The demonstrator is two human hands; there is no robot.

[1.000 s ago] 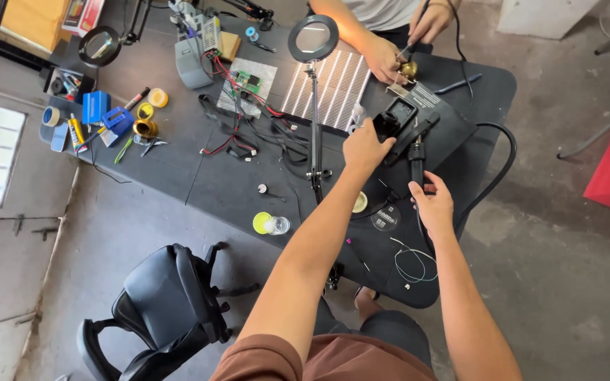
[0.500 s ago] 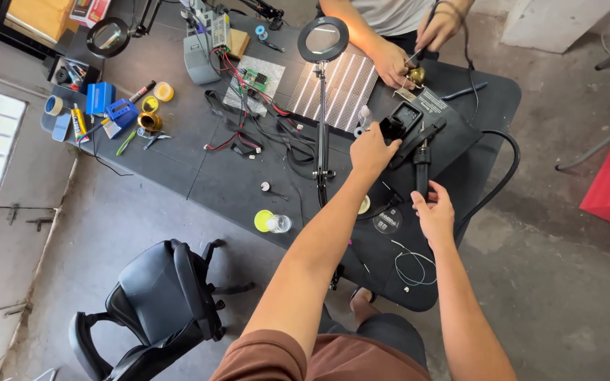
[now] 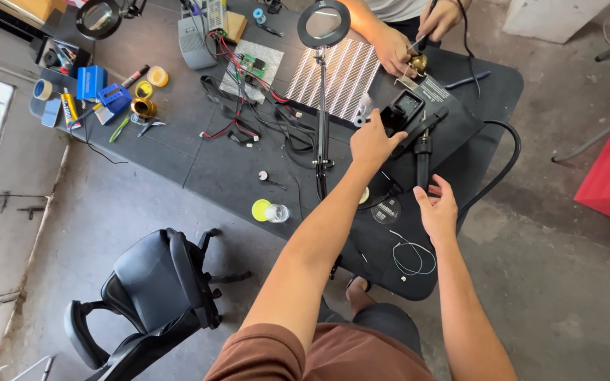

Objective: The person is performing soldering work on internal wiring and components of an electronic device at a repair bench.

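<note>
The person's left hand (image 3: 372, 143) reaches fwd over the dark tabletop (image 3: 206, 166), its grip closed on the near side of a small black box unit (image 3: 402, 113) w/ a little screen on top; fingers wrap its edge, thumb toward the ring-light pole. The right hand (image 3: 435, 206) hovers lower, palm open, fingers spread & apart, holding nothing; it sits just below the black handpiece (image 3: 422, 150) that stands in its holder, close to it but can't tell if fingertips touch. A thick black hose (image 3: 504, 166) loops out to the right of that hand & back under the tabletop edge. Just left of the left hand stands a ring lamp (image 3: 324, 25) on a thin pole, base near the wrist. Beyond the box unit lies a white striped panel (image 3: 340, 70), & past that another person's hands (image 3: 397, 53) work w/ a pen-like tool on a small brass part. Near the right wrist, a thin white wire loop (image 3: 412, 255) lies on the tabletop. Further left of the left forearm: a yellow disc w/ a clear cap (image 3: 268, 210), a tangle of red & black leads (image 3: 248, 123), tapes & a blue box (image 3: 92, 81). A black office chair (image 3: 157, 289) stands on the floor, left of the forearm.
</note>
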